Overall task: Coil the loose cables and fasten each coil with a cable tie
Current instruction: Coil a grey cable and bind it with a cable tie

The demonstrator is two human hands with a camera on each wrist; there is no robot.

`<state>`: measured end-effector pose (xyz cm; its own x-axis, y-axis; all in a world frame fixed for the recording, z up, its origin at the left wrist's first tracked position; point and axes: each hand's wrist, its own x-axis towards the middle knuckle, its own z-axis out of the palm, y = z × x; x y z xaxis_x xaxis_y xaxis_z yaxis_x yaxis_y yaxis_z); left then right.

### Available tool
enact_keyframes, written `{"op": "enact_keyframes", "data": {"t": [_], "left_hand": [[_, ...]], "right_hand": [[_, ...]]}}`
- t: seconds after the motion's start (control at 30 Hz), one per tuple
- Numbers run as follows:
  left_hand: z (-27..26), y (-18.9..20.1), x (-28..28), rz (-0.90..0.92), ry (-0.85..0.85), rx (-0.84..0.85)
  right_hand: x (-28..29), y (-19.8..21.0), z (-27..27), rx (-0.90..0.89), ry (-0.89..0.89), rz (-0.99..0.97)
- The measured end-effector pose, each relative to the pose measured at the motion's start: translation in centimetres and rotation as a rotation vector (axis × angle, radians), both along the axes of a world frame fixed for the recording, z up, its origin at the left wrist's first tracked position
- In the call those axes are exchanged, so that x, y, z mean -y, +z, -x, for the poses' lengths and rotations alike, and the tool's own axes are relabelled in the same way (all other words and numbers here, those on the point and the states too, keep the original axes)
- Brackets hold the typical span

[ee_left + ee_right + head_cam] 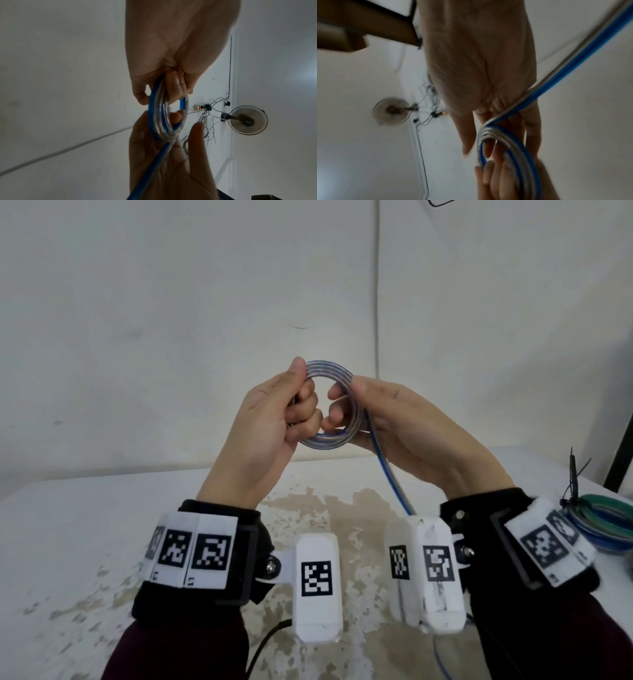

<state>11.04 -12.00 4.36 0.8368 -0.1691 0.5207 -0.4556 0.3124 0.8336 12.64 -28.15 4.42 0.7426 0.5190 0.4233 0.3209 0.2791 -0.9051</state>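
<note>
I hold a small coil of blue and clear cable up in front of me, above the table. My left hand grips the coil's left side, fingers curled through the ring and thumb on top. On the right side, my right hand pinches the turns between thumb and fingers. The loose tail drops from the right hand towards the table and runs below my right wrist. In the left wrist view the coil hangs between both hands. The right wrist view shows the coil with its tail running up to the right.
A tied coil of green and blue cable lies on the white, worn table at the far right, with a black cable tie sticking up from it. A wall fan and a power strip are on the wall.
</note>
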Motion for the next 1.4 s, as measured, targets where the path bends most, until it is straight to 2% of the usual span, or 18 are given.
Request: {"op": "enact_keyframes", "data": {"t": [0.1, 0.37, 0.57, 0.7, 0.77, 0.87, 0.97, 1.07, 1.17, 1.3, 1.4], "left_hand": [[0.0, 0.1, 0.1, -0.007, 0.024, 0.011], [-0.1, -0.1, 0.3, 0.002, 0.052, -0.006], [-0.2, -0.1, 0.4, -0.002, 0.074, 0.015], [0.1, 0.1, 0.7, 0.062, 0.103, 0.027], [0.1, 0.1, 0.8, 0.093, 0.116, 0.042], [-0.1, -0.1, 0.9, 0.099, 0.092, 0.038], [-0.2, 0.0, 0.6, 0.04, -0.037, -0.032], [0.0, 0.0, 0.0, -0.123, -0.107, -0.095], [0.1, -0.1, -0.4, -0.197, -0.059, -0.073], [-0.1, 0.0, -0.1, -0.097, 0.039, 0.009], [-0.3, 0.0, -0.2, -0.031, -0.006, -0.019]], "right_hand": [[0.8, 0.0, 0.0, 0.209, -0.123, 0.223], [0.9, 0.0, 0.1, 0.34, -0.185, 0.32], [0.2, -0.3, -0.2, 0.288, -0.213, 0.242], [-0.4, -0.1, -0.1, -0.036, -0.056, -0.028], [-0.7, -0.3, -0.2, -0.096, -0.019, -0.115], [-1.1, -0.3, -0.3, -0.088, -0.027, -0.13], [-0.9, 0.0, -0.3, -0.077, -0.061, -0.141], [-0.3, 0.0, -0.3, 0.003, -0.12, 0.007], [-0.6, 0.0, -0.1, 0.005, -0.145, 0.067], [-1.0, -0.1, -0.2, -0.125, -0.091, -0.058], [-0.8, -0.1, -0.3, -0.155, -0.052, -0.084]]}}
